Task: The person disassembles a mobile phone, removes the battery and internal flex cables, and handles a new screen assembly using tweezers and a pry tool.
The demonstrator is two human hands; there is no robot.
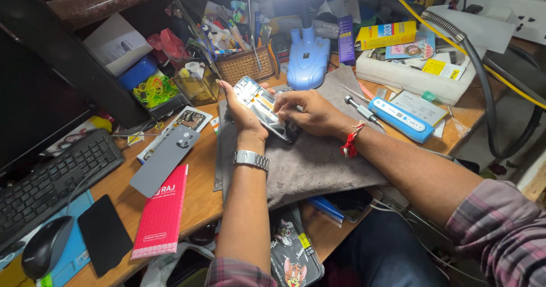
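An opened smartphone [263, 106] with its back removed lies tilted over a grey cloth mat [310, 162] on the wooden desk. My left hand [242, 113], a metal watch on its wrist, grips the phone along its left edge. My right hand [310, 112], with a red thread at the wrist, rests fingertips on the phone's exposed inside near the upper right. Whether those fingers pinch a small part is not visible. A grey phone back cover [165, 159] lies on the desk to the left, beside a flat red box [161, 213].
A blue desk lamp [307, 59], a wicker basket of tools [245, 62], a screwdriver [364, 112] and a blue device [401, 119] surround the mat. A keyboard [51, 182], mouse [45, 244] and black phone [104, 234] lie left. A white tray [415, 73] sits at back right.
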